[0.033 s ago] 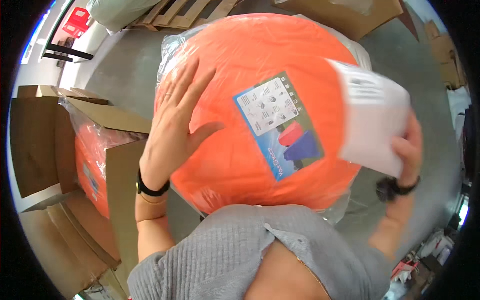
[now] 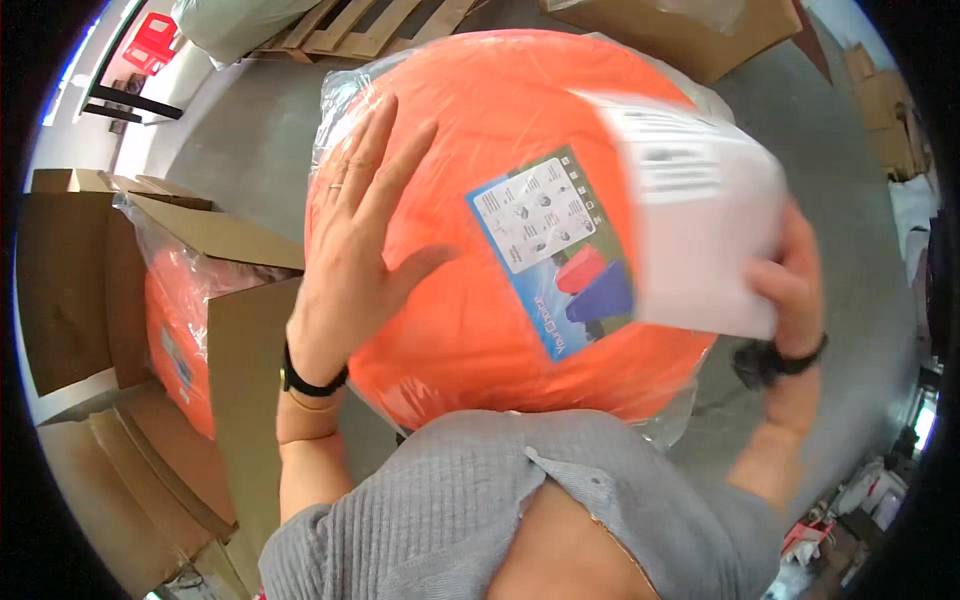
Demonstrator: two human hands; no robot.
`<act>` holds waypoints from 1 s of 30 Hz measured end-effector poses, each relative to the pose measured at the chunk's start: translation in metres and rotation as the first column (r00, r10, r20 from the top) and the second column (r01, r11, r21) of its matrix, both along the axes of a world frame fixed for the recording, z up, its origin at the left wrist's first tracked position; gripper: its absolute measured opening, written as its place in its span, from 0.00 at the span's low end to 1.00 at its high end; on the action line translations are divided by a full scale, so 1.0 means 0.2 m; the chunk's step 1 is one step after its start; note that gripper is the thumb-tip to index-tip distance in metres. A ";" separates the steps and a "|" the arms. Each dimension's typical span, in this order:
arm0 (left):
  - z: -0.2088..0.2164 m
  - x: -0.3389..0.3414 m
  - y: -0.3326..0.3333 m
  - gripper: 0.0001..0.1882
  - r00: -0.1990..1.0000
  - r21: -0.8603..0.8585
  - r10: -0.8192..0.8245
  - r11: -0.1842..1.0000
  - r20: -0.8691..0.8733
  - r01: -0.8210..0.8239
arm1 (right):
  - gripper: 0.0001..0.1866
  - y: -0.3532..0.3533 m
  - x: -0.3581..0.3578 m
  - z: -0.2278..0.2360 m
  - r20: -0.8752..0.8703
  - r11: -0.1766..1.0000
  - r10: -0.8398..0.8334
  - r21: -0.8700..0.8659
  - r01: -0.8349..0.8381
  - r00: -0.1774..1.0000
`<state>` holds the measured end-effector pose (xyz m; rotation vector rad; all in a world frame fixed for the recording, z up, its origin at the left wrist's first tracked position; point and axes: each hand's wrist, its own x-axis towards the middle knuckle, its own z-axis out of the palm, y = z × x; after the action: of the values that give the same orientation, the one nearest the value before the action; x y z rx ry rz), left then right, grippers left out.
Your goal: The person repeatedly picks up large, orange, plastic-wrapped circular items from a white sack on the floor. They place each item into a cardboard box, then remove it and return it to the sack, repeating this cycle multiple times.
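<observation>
A large round orange bundle (image 2: 440,350) in clear plastic wrap stands in front of me. On its top lies a colour-printed paper insert (image 2: 560,250) with pictures of a pink and a blue item, partly covered at its right. My left hand (image 2: 355,230) rests on the left side of the bundle, fingers stretched and thumb apart, holding nothing. In my right hand (image 2: 790,290) is a white printed sheet (image 2: 700,230), gripped at its right edge with the thumb on top. Motion blurs the sheet, and it hangs over the bundle's right part.
To the left, an open cardboard box (image 2: 250,380) contains another wrapped orange bundle (image 2: 175,340). A wooden pallet (image 2: 370,30) and a pale sack (image 2: 235,25) are at the back. Another cardboard box (image 2: 690,40) stands at the back right. Mixed items (image 2: 860,510) lie at lower right.
My right hand has moved left with the white sheet, which now reaches farther over the bundle and covers the insert's right edge. My left hand has barely shifted.
</observation>
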<state>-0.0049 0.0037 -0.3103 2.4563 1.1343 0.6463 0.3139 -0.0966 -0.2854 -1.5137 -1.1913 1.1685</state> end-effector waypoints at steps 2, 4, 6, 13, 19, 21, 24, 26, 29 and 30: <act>0.02 0.05 0.00 0.43 0.969 0.041 -0.071 0.997 0.235 0.063 | 0.36 0.17 -0.14 -0.02 -0.265 0.955 0.292 0.038 -0.293 0.919; 0.01 0.05 0.00 0.43 0.951 0.091 -0.072 0.995 0.299 0.047 | 0.36 0.25 -0.27 -0.08 -0.327 0.923 0.381 0.077 -0.377 0.865; -0.01 0.01 0.03 0.42 0.963 0.094 -0.066 0.995 0.261 0.042 | 0.36 0.29 -0.35 -0.13 -0.384 0.882 0.458 0.086 -0.463 0.802; -0.07 -0.07 0.07 0.09 0.976 0.335 -0.021 0.941 0.215 -0.054 | 0.35 0.41 -0.40 -0.15 -0.015 0.880 0.424 0.243 -0.408 0.905; -0.09 -0.03 0.02 0.13 0.983 0.380 -0.055 0.925 0.173 -0.015 | 0.22 0.46 -0.53 -0.03 0.444 0.730 0.432 0.339 -0.593 0.785; -0.09 -0.03 0.02 0.13 0.981 0.357 -0.074 0.934 0.182 0.004 | 0.18 0.48 -0.56 -0.05 0.587 0.637 0.440 0.330 -0.697 0.680; -0.09 -0.03 0.02 0.13 0.975 0.323 -0.101 0.946 0.196 0.033 | 0.12 0.48 -0.59 -0.06 0.601 0.625 0.342 0.428 -0.653 0.722; -0.08 -0.04 0.02 0.13 0.974 0.269 -0.119 0.961 0.192 0.064 | 0.11 0.48 -0.59 -0.05 0.626 0.593 0.322 0.452 -0.666 0.711; -0.03 -0.06 -0.03 0.13 0.975 0.128 -0.145 0.984 0.165 0.125 | 0.10 0.45 -0.57 -0.02 0.590 0.532 0.332 0.528 -0.662 0.736; -0.01 -0.08 -0.06 0.13 0.976 0.073 -0.152 0.987 0.155 0.142 | 0.09 0.45 -0.56 0.00 0.515 0.522 0.369 0.574 -0.631 0.774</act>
<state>-0.0215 -0.0081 -0.3132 2.4599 0.8743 0.8276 0.2028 -0.0076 -0.2849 -0.7364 -2.1389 0.6049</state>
